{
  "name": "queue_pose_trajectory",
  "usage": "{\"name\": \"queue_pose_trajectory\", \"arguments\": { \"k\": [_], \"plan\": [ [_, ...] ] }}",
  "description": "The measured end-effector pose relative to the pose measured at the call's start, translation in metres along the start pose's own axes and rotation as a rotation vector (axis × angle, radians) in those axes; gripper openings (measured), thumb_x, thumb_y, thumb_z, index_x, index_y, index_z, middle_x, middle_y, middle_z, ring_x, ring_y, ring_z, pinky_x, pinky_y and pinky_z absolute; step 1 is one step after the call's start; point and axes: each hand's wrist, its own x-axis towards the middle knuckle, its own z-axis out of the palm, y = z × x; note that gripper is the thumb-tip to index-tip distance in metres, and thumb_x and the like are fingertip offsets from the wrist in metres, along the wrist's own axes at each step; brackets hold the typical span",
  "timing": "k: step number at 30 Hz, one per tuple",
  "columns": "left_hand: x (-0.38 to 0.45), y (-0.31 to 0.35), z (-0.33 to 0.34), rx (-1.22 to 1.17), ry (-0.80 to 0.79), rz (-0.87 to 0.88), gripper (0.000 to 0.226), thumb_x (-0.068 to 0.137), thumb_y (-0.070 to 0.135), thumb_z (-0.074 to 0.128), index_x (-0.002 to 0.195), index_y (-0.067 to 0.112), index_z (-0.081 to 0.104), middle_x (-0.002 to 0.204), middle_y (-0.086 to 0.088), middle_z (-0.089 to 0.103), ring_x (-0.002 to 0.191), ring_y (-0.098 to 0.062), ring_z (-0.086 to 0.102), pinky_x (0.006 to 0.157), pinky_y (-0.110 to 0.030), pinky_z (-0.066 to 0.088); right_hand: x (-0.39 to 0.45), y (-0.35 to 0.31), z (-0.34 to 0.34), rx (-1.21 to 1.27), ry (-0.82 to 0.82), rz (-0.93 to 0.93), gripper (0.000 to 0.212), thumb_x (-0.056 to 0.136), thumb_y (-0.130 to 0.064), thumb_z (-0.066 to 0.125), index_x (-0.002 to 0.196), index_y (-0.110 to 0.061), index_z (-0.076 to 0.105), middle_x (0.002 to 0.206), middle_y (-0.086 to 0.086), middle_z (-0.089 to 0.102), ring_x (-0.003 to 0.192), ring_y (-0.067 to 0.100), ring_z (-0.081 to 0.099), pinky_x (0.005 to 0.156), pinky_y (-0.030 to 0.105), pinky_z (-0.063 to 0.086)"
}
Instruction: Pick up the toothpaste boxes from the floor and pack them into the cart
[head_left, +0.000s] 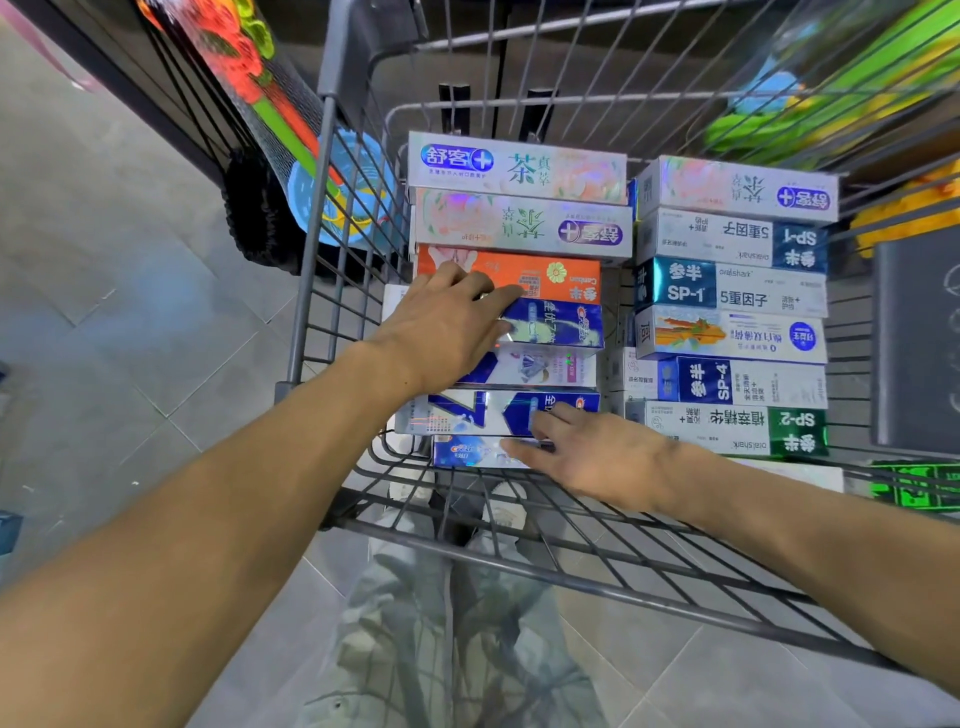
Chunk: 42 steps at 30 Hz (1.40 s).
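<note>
From the head view, you are looking down into the wire cart (332, 291), where the toothpaste boxes lie flat in two side-by-side rows running away from you. Your left hand (441, 332) reaches over the cart's near rim and rests palm-down on the left row, its fingers (498, 296) straight and close together, lying across the orange box (545, 273) and the blue box (561, 322) just below it. Your right hand (597, 452) comes in from the right and sits at the near end of that same row; its fingers (524, 447) are stretched out and slightly spread, touching the nearest blue-and-white box (467, 452) and the box above it (467, 413). Whether the thumb hooks under the box edge is hard to tell, since the hand covers it. At the far end of the left row two pale floral boxes (519, 166) lie against the cart's back wall. The right row (737, 332) holds white, blue and green boxes packed touching one another, and neither hand is on it. Through the cart's mesh you can see your trousers (441, 623) and shoes (504, 506) on the grey tiled floor (130, 338). Bright packaged goods (249, 73) hang just beside the cart's left wall.
</note>
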Motion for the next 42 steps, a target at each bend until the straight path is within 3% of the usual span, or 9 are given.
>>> {"name": "queue_pose_trajectory", "arguments": {
  "k": [7,10,12,22,26,28,34,38,42],
  "plan": [
    [-0.007,0.003,-0.001,0.082,-0.021,0.029,0.074,0.098,0.060,0.025,0.159,0.019,0.024,0.143,-0.007,0.047,0.127,-0.031,0.042,0.098,-0.045,0.036,0.006,0.006,-0.003,-0.086,0.201,0.028,0.064,0.101,-0.015,0.050,0.158,-0.016,0.020,0.140,0.015,0.039,0.127,0.035,0.040,0.105,0.044,0.036],
    [-0.008,0.007,-0.003,0.134,-0.071,0.049,0.076,0.100,0.057,0.041,0.160,0.018,0.016,0.142,-0.009,0.042,0.129,-0.031,0.038,0.100,-0.046,0.037,-0.017,0.019,-0.005,0.041,0.380,0.069,0.036,0.091,-0.018,0.062,0.127,-0.015,0.064,0.111,0.010,0.059,0.101,0.031,0.058,0.082,0.040,0.051],
    [-0.009,0.010,-0.006,0.121,-0.091,0.028,0.073,0.100,0.049,0.048,0.159,0.018,0.018,0.141,-0.010,0.041,0.130,-0.032,0.037,0.099,-0.047,0.039,-0.040,0.030,-0.002,0.178,0.536,0.158,0.027,0.080,-0.019,0.067,0.105,-0.011,0.073,0.095,0.010,0.064,0.082,0.032,0.062,0.066,0.038,0.054],
    [-0.028,0.046,0.001,0.154,-0.261,0.119,0.073,0.101,0.051,0.049,0.159,0.024,0.015,0.148,-0.006,0.038,0.131,-0.028,0.040,0.104,-0.043,0.041,-0.101,0.035,-0.017,0.405,0.690,0.469,0.048,0.083,-0.034,0.058,0.120,-0.005,0.069,0.119,0.023,0.067,0.099,0.045,0.067,0.077,0.053,0.060],
    [-0.030,0.053,-0.007,0.142,-0.301,0.081,0.074,0.098,0.050,0.055,0.157,0.023,0.019,0.143,-0.005,0.041,0.129,-0.027,0.041,0.097,-0.042,0.045,-0.099,0.023,-0.024,0.493,0.671,0.544,0.054,0.090,-0.036,0.065,0.137,-0.010,0.060,0.143,0.019,0.055,0.128,0.040,0.054,0.105,0.048,0.045],
    [-0.037,0.061,-0.007,0.122,-0.362,0.108,0.071,0.095,0.049,0.060,0.152,0.020,0.028,0.138,-0.006,0.044,0.125,-0.028,0.045,0.091,-0.043,0.048,-0.098,0.017,-0.024,0.528,0.705,0.575,0.057,0.089,-0.040,0.061,0.138,-0.009,0.059,0.143,0.019,0.055,0.130,0.039,0.052,0.105,0.051,0.045],
    [-0.051,0.070,-0.010,0.130,-0.489,0.111,0.064,0.094,0.054,0.059,0.144,0.020,0.039,0.133,-0.009,0.050,0.124,-0.029,0.050,0.096,-0.043,0.048,-0.091,0.004,-0.017,0.617,0.586,0.630,0.079,0.089,-0.063,0.029,0.152,-0.018,0.041,0.161,0.014,0.032,0.149,0.033,0.030,0.122,0.045,0.027],
    [-0.061,0.073,-0.026,0.172,-0.411,0.042,0.052,0.102,0.052,0.041,0.142,0.019,0.045,0.136,-0.009,0.053,0.122,-0.031,0.053,0.096,-0.045,0.048,-0.104,-0.007,-0.020,0.619,0.556,0.659,0.073,0.096,-0.061,0.041,0.156,-0.019,0.032,0.167,0.010,0.019,0.154,0.031,0.015,0.124,0.047,0.018],
    [-0.091,0.077,-0.064,0.239,-0.275,-0.039,0.054,0.103,0.047,0.039,0.150,0.020,0.035,0.146,-0.007,0.045,0.131,-0.030,0.045,0.106,-0.042,0.037,-0.127,-0.019,-0.045,0.621,0.485,0.700,0.094,0.084,-0.077,0.008,0.160,-0.022,0.017,0.169,0.009,0.009,0.156,0.029,0.006,0.125,0.048,0.014]
  ]
}}
